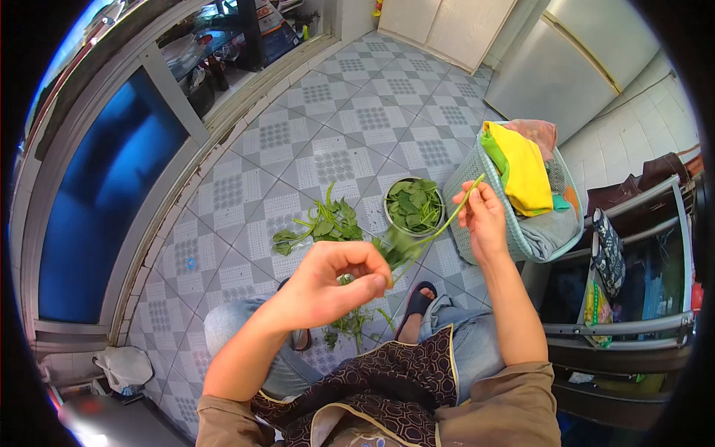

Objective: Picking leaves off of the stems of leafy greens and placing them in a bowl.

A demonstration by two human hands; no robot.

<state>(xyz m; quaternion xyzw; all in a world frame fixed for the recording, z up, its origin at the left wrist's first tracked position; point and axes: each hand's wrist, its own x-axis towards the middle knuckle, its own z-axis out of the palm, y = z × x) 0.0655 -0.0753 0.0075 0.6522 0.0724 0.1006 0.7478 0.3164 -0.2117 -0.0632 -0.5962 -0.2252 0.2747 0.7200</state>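
Note:
My right hand point(483, 215) grips a long green stem point(459, 208) between thumb and fingers, beside the laundry basket. Blurred leaves point(399, 246) hang from its lower end. With thumb and forefinger pinched, my left hand point(341, 285) holds what looks like a thin green strand point(401, 272) running towards the stem. A round metal bowl point(386, 211) full of picked leaves and stems stands on the floor. Left of the bowl lies a loose pile of leafy greens point(329, 220). Scraps of greens point(352, 324) are strewn between my feet, partly hidden by my left hand.
A pale blue woven basket point(463, 223) piled with clothes is close on the right. Beyond it are a metal rack point(631, 324) with bags and a refrigerator point(558, 72). A framed sliding door point(111, 195) lines the left. A small blue ring point(190, 262) lies on the tiles.

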